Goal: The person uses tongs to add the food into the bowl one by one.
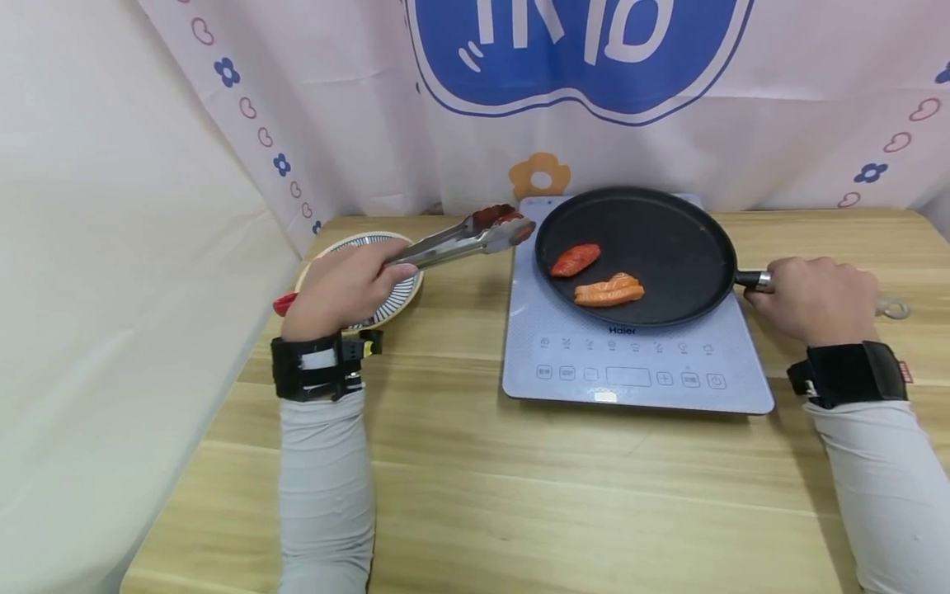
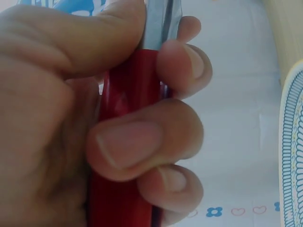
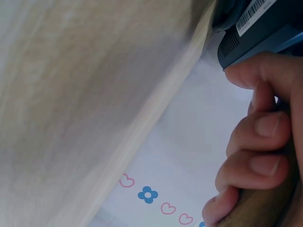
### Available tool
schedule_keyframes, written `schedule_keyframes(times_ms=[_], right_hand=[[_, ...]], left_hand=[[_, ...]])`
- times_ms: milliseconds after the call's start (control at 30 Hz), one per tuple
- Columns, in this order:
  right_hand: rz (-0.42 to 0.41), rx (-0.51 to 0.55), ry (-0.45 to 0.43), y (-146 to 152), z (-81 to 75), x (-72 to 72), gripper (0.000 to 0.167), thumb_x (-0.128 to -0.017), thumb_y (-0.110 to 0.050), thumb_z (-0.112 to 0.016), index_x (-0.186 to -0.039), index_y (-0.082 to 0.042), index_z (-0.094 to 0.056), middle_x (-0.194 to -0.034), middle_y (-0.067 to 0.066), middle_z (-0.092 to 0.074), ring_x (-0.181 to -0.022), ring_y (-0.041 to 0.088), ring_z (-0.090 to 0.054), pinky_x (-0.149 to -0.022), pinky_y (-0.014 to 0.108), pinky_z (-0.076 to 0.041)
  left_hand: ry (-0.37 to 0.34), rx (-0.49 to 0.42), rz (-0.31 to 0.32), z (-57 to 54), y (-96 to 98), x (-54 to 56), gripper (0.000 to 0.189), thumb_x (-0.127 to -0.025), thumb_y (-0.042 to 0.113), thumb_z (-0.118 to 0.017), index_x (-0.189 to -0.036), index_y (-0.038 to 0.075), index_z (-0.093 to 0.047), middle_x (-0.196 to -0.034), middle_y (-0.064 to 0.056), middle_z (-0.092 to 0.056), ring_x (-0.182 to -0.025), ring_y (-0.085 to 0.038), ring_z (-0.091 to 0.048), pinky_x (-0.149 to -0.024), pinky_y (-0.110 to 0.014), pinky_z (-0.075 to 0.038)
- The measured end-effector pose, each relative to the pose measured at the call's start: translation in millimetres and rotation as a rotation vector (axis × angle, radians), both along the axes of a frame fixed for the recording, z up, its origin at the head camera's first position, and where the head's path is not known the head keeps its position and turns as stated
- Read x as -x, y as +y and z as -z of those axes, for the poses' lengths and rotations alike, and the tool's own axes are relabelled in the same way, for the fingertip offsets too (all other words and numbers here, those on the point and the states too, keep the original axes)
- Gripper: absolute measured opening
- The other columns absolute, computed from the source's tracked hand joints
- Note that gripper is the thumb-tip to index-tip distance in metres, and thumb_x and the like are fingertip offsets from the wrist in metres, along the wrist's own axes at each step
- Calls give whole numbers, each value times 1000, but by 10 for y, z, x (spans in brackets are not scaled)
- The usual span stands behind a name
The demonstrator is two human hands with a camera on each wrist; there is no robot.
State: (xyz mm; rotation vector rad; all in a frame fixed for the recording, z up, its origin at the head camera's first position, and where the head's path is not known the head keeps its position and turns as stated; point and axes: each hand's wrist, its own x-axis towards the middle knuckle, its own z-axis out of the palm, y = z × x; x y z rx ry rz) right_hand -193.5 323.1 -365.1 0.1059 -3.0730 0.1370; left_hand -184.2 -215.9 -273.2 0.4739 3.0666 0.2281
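Note:
My left hand grips metal tongs by their red handle, fingers curled round it. The scalloped tips lie just left of the pan, and red shows between them; I cannot tell whether food is held there. Under that hand is a plate with a striped rim, partly hidden. A black frying pan sits on the induction cooker. In its left part lie a red piece of meat and an orange piece of meat. My right hand is wrapped round the pan's handle.
Everything stands on a wood-grain table. A printed cloth hangs behind its back edge, and a pale sheet borders the left side. The cooker's touch panel faces me in front of the pan.

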Motion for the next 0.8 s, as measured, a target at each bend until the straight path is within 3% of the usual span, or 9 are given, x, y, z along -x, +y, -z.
schedule_keyframes(times_ms=[167,400,800], right_hand=[[16,-7,7,-11,14,5,38,-95,-34,-72,-69,-8,-59,-59,8,-49,-57,33,-48,-50,48,-38],[23,-3,3,-13,26,15,41,-95,-36,-72,-67,-10,-56,-59,8,-50,-57,34,-50,-50,49,-38],[34,-9,-16,-32,9,7,42,-96,-36,-71,-67,-10,-55,-59,8,-50,-57,33,-49,-51,49,-39]], left_hand=[[-3,17,11,17,67,30,36,-112,41,-48,-133,14,-61,-106,-9,-69,-95,-30,-62,-86,-47,-50],[55,37,-11,54,171,50,34,-111,44,-51,-129,17,-63,-98,-8,-68,-89,-30,-62,-76,-44,-47],[176,-3,-30,132,538,81,33,-108,44,-56,-126,18,-68,-87,-6,-68,-71,-28,-62,-61,-42,-47]])
